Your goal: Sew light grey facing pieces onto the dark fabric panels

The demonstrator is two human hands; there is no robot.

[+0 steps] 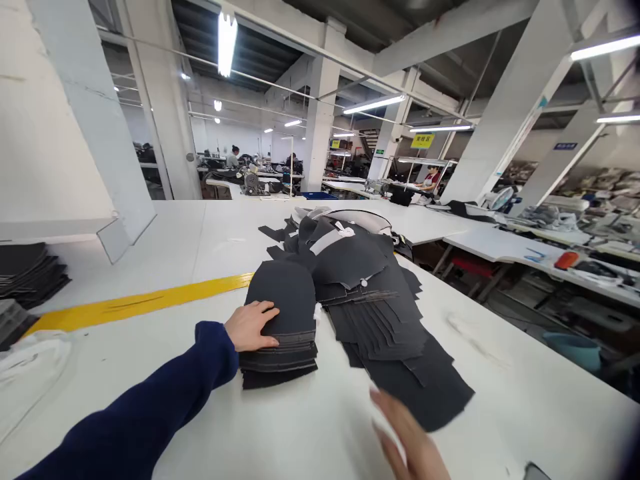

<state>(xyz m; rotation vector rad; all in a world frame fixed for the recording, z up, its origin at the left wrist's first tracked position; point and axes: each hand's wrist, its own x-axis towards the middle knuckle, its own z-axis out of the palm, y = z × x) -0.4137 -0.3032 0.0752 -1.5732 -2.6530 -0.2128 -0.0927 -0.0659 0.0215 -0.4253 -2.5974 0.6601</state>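
Observation:
My left hand [250, 327], in a navy sleeve, lies flat on the near side of a rounded stack of dark grey fabric pieces [280, 313]. Just behind that stack, a larger overlapping pile of dark cut pieces [370, 320] spreads over the white cutting table [500, 393], with white tags on it. My right hand [407, 440] is blurred at the bottom of the view, just in front of the pile's near edge. Whether it holds anything cannot be told.
A yellow strip [140, 303] runs along the table. More dark stacks [25, 273] lie at the left, beside a white cloth [30, 367]. Other tables hold clutter at the right, above a blue tub [573, 350]. Co-workers sit at sewing machines [250, 180] far behind.

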